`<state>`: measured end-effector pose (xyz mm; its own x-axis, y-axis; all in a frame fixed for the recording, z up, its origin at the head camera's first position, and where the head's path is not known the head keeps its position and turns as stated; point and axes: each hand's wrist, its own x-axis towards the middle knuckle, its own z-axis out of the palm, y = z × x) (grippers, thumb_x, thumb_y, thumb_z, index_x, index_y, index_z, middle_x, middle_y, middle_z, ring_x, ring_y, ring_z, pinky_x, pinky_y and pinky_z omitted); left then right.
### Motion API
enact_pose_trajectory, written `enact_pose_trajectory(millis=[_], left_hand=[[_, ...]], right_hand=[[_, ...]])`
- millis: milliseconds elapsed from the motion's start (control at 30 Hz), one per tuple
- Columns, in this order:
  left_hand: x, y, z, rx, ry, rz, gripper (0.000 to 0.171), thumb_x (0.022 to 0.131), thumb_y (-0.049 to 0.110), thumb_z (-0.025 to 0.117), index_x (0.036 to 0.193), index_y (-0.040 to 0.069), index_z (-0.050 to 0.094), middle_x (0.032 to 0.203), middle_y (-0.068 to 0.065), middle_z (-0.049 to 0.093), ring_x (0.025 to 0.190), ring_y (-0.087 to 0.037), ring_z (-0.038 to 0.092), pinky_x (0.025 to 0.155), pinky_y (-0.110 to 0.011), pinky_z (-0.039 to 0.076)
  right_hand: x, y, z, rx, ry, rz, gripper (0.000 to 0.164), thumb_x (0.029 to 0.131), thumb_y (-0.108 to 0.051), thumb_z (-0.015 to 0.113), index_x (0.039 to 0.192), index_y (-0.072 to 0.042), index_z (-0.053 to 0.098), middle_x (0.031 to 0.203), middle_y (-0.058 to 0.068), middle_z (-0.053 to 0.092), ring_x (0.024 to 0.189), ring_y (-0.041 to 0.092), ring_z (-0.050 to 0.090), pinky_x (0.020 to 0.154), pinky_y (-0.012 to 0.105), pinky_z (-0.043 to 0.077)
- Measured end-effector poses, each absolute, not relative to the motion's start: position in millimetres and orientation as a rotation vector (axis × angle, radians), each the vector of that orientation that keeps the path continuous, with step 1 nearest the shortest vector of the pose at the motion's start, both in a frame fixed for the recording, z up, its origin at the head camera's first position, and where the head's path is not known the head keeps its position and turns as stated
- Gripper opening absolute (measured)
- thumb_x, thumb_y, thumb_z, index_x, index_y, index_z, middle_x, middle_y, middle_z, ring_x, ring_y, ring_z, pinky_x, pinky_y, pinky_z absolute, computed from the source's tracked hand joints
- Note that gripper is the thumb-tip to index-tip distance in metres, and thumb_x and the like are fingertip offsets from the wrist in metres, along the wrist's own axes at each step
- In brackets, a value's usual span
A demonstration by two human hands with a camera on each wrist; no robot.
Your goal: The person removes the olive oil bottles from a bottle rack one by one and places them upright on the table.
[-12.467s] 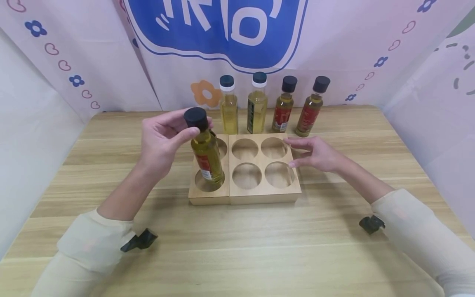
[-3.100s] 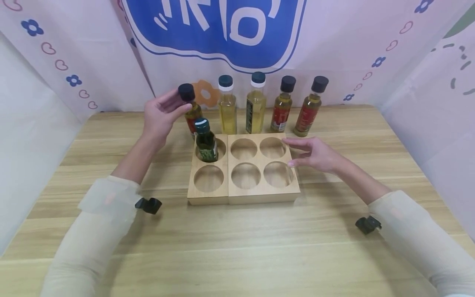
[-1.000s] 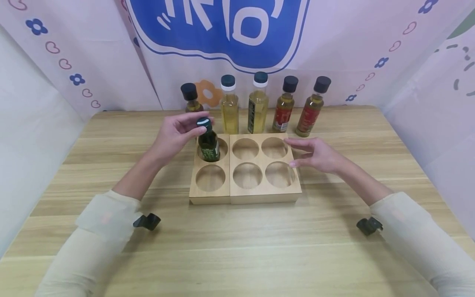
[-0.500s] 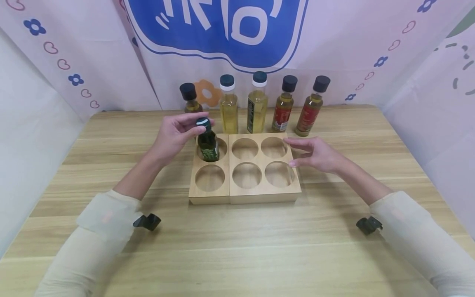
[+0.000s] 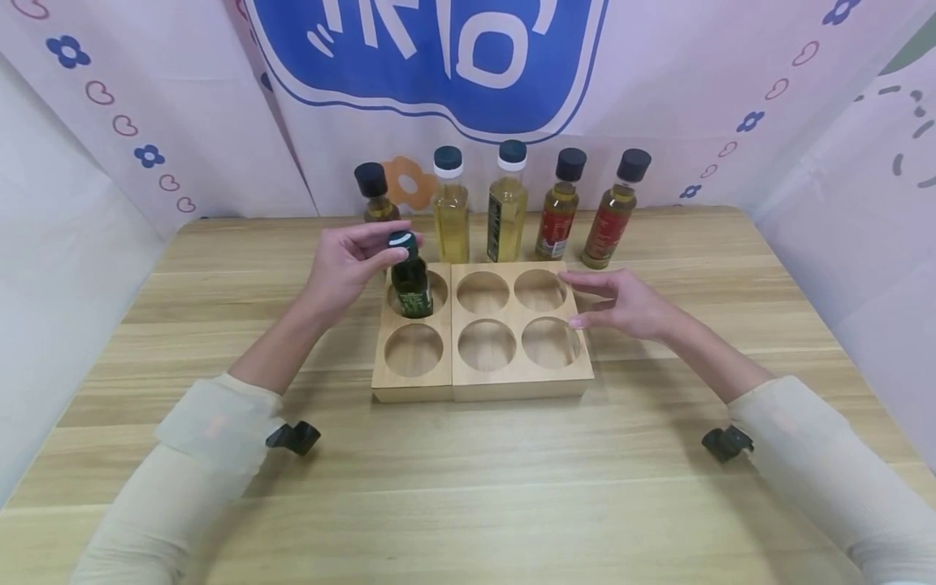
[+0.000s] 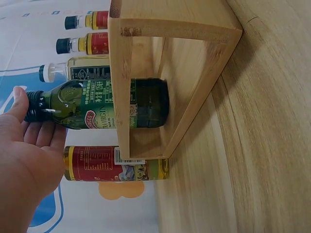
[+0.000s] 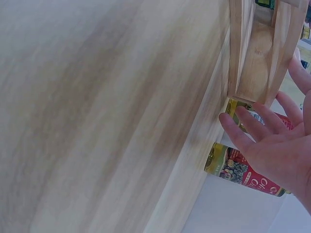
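Observation:
My left hand [image 5: 342, 264] pinches the dark green cap of a green olive oil bottle [image 5: 413, 292] between thumb and fingers. The bottle stands in the back left hole of a wooden bottle rack [image 5: 512, 392]. Through the rack's open side, the left wrist view shows the base of the olive oil bottle [image 6: 150, 103] down inside. The rack's other holes hold nothing. At the rack's right side, my right hand [image 5: 629, 305] has its fingers spread, with thumb and a fingertip against the edge. In the right wrist view the right hand [image 7: 282, 143] grasps nothing.
Behind the rack stand two pale oil bottles [image 5: 452, 219] with green caps and two red-labelled bottles [image 5: 608, 231] with black caps. Another black-capped bottle [image 5: 374, 187] stands behind my left hand. A printed white cloth [image 5: 658, 81] hangs behind the wooden table [image 5: 468, 487].
My left hand earlier held a black-capped bottle over the front left hole; that bottle now stands at the back left. The hand then moved to the green bottle's cap. The right hand stayed put.

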<state>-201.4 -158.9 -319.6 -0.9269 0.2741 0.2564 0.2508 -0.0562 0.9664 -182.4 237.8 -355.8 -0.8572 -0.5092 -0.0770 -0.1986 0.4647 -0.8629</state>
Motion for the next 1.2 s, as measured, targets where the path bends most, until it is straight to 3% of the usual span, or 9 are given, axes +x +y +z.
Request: enact_pose_trajectory(millis=[67, 300, 367, 567, 1200], left_hand=[[-201.1, -158.5, -319.4, 0.596, 2.154, 2.189, 0.027, 0.095, -0.002, 0.072, 0.121, 0.006, 0.076, 0.114, -0.010, 0.077, 0.104, -0.013, 0.074, 0.095, -0.025, 0.056], [-201.5, -156.9, -320.1, 0.578, 2.175, 2.187, 0.035, 0.097, -0.005, 0.068, 0.130, -0.015, 0.060, 0.112, -0.003, 0.078, 0.105, -0.013, 0.074, 0.096, -0.027, 0.056], [-201.7, -156.6, -320.5, 0.574, 2.172, 2.193, 0.033, 0.097, -0.005, 0.068, 0.130, -0.011, 0.063, 0.111, -0.003, 0.078, 0.106, -0.013, 0.074, 0.096, -0.027, 0.056], [-201.9, -155.4, -319.7, 0.552, 2.164, 2.205, 0.029, 0.097, -0.004, 0.068, 0.118, 0.014, 0.076, 0.111, -0.002, 0.078, 0.106, -0.012, 0.074, 0.097, -0.027, 0.055], [-198.4, -157.1, -308.2, 0.584, 2.114, 2.313, 0.026, 0.098, -0.002, 0.069, 0.120, 0.010, 0.077, 0.111, -0.006, 0.078, 0.108, -0.014, 0.073, 0.100, -0.026, 0.054]], right_hand=[[-182.1, 237.7, -355.5, -0.600, 2.395, -1.349, 0.072, 0.090, 0.000, 0.078, 0.152, 0.006, 0.043, 0.161, 0.021, 0.038, 0.148, 0.040, 0.038, 0.114, 0.050, 0.042], [-181.8, 237.3, -355.0, -0.585, 2.395, -1.347, 0.072, 0.090, 0.000, 0.079, 0.153, 0.005, 0.043, 0.161, 0.020, 0.038, 0.149, 0.040, 0.037, 0.114, 0.050, 0.042], [-181.7, 237.3, -355.6, -0.584, 2.388, -1.353, 0.072, 0.090, 0.000, 0.078, 0.153, 0.005, 0.043, 0.161, 0.021, 0.037, 0.149, 0.040, 0.037, 0.114, 0.050, 0.041], [-182.0, 237.7, -356.8, -0.585, 2.371, -1.376, 0.072, 0.090, 0.002, 0.078, 0.153, 0.007, 0.042, 0.161, 0.022, 0.037, 0.148, 0.042, 0.037, 0.114, 0.050, 0.041], [-182.3, 238.2, -356.6, -0.601, 2.374, -1.376, 0.072, 0.089, 0.002, 0.078, 0.152, 0.007, 0.043, 0.161, 0.021, 0.037, 0.148, 0.042, 0.037, 0.115, 0.051, 0.040]])
